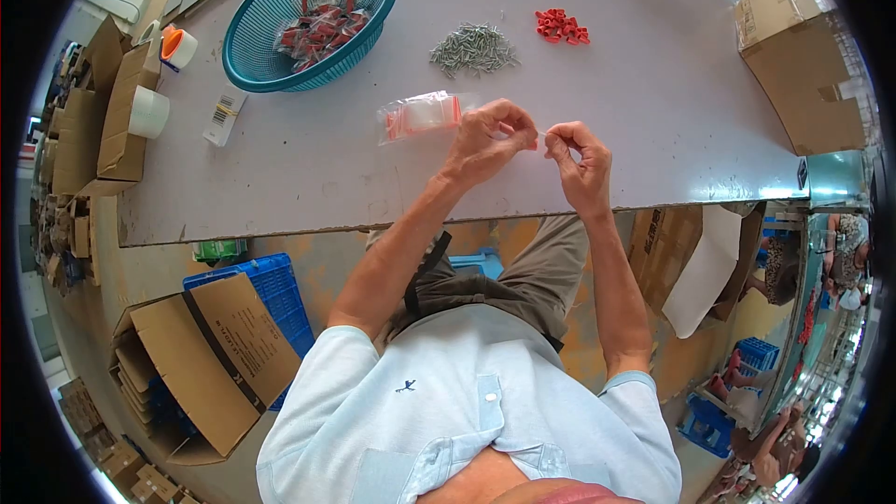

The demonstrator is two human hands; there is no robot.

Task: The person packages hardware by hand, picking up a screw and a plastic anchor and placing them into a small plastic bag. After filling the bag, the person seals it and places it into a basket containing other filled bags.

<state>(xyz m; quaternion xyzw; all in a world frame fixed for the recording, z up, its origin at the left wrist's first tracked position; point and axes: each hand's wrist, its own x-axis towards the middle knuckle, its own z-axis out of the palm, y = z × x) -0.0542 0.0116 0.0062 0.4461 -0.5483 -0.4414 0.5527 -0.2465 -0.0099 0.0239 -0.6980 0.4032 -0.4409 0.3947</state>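
Note:
My left hand (492,140) and my right hand (582,166) meet above the near part of the table, fingertips pinched. Between them stretches a small clear plastic bag (540,141) with a reddish edge, mostly hidden by the fingers. Beside my left hand lies a stack of clear zip bags (425,117) with red strips. Farther back are a loose pile of grey metal screws (474,49) and a smaller heap of red plastic parts (562,26). A teal basket (239,37) at the back left holds several bags with red pieces inside.
On the table's left are a barcoded white packet (222,117), tape rolls (149,113) and an open carton (121,131). A cardboard box (801,61) stands at the right. Below left, another carton (215,345) rests against a blue crate (285,294). Other people sit at far right.

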